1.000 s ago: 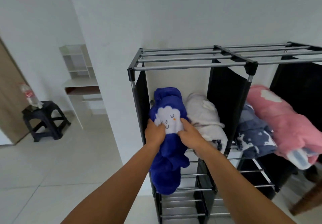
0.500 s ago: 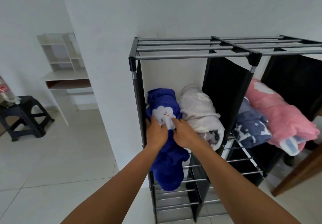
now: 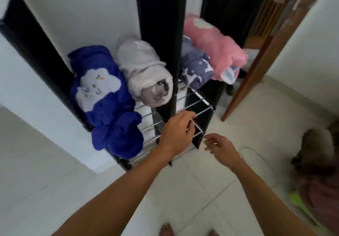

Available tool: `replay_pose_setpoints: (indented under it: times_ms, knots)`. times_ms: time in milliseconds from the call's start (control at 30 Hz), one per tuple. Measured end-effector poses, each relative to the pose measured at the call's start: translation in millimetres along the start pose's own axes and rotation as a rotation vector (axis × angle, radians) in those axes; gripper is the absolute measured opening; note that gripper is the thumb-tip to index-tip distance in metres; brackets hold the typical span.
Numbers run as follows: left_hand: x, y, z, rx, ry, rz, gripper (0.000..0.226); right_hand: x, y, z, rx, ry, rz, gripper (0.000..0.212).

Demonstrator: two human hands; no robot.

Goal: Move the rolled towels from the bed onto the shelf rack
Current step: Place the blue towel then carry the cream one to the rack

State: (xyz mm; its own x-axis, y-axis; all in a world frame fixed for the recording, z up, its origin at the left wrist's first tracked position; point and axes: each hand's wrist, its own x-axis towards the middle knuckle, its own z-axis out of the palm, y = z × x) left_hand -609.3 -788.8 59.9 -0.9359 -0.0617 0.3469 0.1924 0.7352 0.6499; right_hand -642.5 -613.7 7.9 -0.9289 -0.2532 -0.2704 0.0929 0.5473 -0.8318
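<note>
A dark blue rolled towel [image 3: 104, 103] with a white cloud face lies in the left bay of the black shelf rack [image 3: 176, 55], its end drooping over the front bars. A grey-white rolled towel [image 3: 145, 70] lies beside it. In the right bay rest a blue-grey star towel [image 3: 197, 66] and a pink one [image 3: 216, 46]. My left hand [image 3: 177, 131] hovers in front of the lower bars, fingers loosely curled, holding nothing. My right hand [image 3: 219, 145] is to its right over the floor, fingers apart and empty.
A brown wooden door [image 3: 271, 39] stands ajar right of the rack. Another person [image 3: 319, 166] crouches low at the right edge, near something green. A thin cable [image 3: 256, 153] lies on the white tiled floor. My bare toes [image 3: 167, 231] show at the bottom.
Both hands have let go of the blue towel and pulled back down and to the right. My view has swung down and right, so the rack's top has left the frame.
</note>
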Motion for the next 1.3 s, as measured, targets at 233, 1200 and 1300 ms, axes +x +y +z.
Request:
replay_pose_setpoints:
  times_ms: [233,1200,1300]
  knots:
    - [-6,103,163,0.167,-1.129,0.045,0.038,-166,156,-111,0.376,0.58,0.426,0.021]
    - [-600,640,466,0.073,-2.133,0.88,0.024,-790,409,-90,1.34,2.065,1.031,0.011]
    - [-624,660,486,0.11,-2.163,0.769,0.016,-804,425,-107,1.366,2.146,1.04,0.013]
